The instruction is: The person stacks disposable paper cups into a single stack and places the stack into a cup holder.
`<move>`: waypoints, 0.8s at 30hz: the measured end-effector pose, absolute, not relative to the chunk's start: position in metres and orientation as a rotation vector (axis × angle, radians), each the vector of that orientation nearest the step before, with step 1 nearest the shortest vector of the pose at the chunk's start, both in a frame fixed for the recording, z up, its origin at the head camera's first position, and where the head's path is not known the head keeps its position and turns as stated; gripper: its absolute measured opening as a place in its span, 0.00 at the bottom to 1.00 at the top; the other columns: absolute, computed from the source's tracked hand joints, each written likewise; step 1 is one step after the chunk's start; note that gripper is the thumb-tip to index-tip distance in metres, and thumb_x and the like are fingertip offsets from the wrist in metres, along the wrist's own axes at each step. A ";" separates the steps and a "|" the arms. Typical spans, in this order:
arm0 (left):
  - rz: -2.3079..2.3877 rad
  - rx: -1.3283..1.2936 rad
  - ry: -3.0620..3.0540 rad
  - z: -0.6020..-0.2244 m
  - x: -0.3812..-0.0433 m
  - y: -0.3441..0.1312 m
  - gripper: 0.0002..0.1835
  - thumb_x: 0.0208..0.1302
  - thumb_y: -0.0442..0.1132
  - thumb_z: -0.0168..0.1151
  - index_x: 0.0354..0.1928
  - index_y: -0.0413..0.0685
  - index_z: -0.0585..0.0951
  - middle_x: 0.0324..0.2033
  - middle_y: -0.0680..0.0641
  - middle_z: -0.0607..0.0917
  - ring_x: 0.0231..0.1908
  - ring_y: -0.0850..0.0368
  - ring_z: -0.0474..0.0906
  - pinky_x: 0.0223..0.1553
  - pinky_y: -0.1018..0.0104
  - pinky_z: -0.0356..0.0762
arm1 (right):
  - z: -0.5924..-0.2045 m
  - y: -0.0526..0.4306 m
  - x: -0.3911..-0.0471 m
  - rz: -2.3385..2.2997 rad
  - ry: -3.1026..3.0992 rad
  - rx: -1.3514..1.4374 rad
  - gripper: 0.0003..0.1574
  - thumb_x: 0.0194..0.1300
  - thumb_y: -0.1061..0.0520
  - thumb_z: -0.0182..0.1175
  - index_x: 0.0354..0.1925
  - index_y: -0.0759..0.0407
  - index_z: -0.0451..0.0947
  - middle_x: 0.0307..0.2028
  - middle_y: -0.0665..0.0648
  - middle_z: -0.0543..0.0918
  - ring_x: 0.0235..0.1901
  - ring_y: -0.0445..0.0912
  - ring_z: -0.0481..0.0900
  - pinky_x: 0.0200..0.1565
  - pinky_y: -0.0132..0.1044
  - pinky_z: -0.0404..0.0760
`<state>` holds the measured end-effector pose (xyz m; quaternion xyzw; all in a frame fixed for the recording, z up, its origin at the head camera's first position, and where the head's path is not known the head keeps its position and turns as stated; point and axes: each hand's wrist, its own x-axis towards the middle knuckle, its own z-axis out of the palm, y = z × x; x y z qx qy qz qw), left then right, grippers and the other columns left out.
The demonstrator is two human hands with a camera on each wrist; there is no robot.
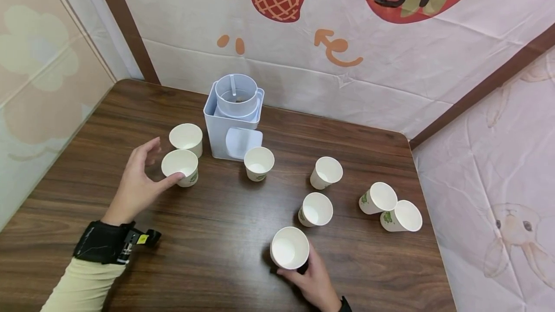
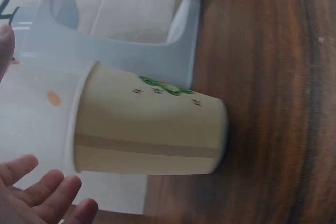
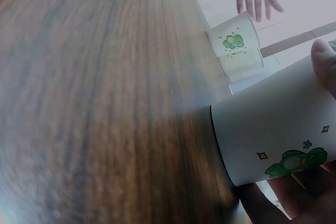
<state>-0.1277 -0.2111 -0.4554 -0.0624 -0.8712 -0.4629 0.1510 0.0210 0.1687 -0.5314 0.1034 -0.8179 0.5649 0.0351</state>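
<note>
Left hand (image 1: pixel 140 184), fingers spread, at near-left cup (image 1: pixel 180 167); thumb overlaps its rim in the head view, can't tell if touching. Back-left cup (image 1: pixel 186 136) just beyond it. Right hand (image 1: pixel 315 280), well apart from left, grips held cup (image 1: pixel 290 247) at near middle of table (image 1: pixel 225 235), mouth up; can't tell if base touches wood. Light-blue machine (image 1: pixel 218 136) on far side, small cup (image 1: pixel 258 163) right before it. Two middle cups (image 1: pixel 315 209) beyond held cup, two right cups (image 1: pixel 402 215) side by side farther right.
</note>
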 end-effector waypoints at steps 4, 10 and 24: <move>-1.370 -0.166 -2.553 -0.467 -0.131 -0.213 0.53 0.44 0.41 0.76 0.71 0.39 0.57 0.61 0.32 0.66 0.58 0.39 0.65 0.56 0.47 0.67 | -0.531 0.170 0.021 1.760 -2.513 0.345 0.47 0.46 0.58 0.74 0.63 0.60 0.65 0.55 0.60 0.78 0.54 0.45 0.75 0.57 0.36 0.73; -1.353 -0.157 -2.599 -0.483 -0.131 -0.215 0.55 0.44 0.44 0.76 0.71 0.35 0.56 0.60 0.30 0.66 0.58 0.40 0.64 0.54 0.70 0.67 | -0.530 0.169 0.020 1.773 -2.484 0.343 0.47 0.45 0.57 0.74 0.63 0.58 0.66 0.55 0.58 0.78 0.53 0.51 0.76 0.56 0.38 0.74; -1.398 -0.112 -2.603 -0.498 -0.132 -0.216 0.50 0.47 0.46 0.74 0.70 0.37 0.59 0.60 0.34 0.70 0.54 0.41 0.69 0.45 0.81 0.67 | -0.533 0.170 0.021 1.759 -2.512 0.346 0.47 0.48 0.53 0.73 0.64 0.57 0.65 0.56 0.59 0.78 0.54 0.51 0.76 0.57 0.38 0.73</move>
